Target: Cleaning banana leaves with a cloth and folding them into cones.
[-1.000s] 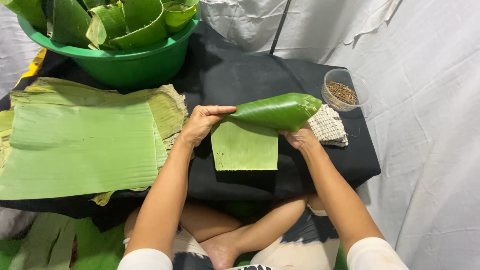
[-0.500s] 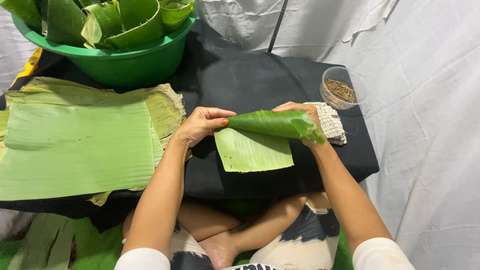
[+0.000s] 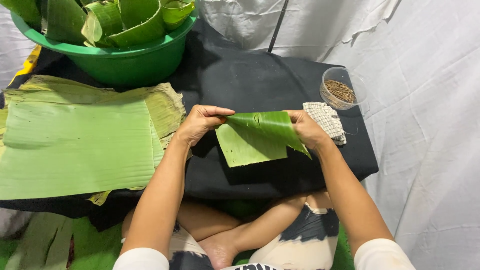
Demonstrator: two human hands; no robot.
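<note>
Leaf stack [image 3: 75,145] left; cup [image 3: 342,89] right

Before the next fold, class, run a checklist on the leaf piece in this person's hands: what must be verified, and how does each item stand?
1. Left hand grips the left edge of the banana leaf piece: ok.
2. Right hand holds its folded right edge: ok.
3. Leaf free of splits: not ok, a small tear shows along the top fold.
4. Leaf sits over the black cloth, apart from the stack of large leaves: ok.
5. Clear bowl of sticks and checked cloth beside the right hand: ok.
6. Underside of the fold clean: cannot tell.
</note>
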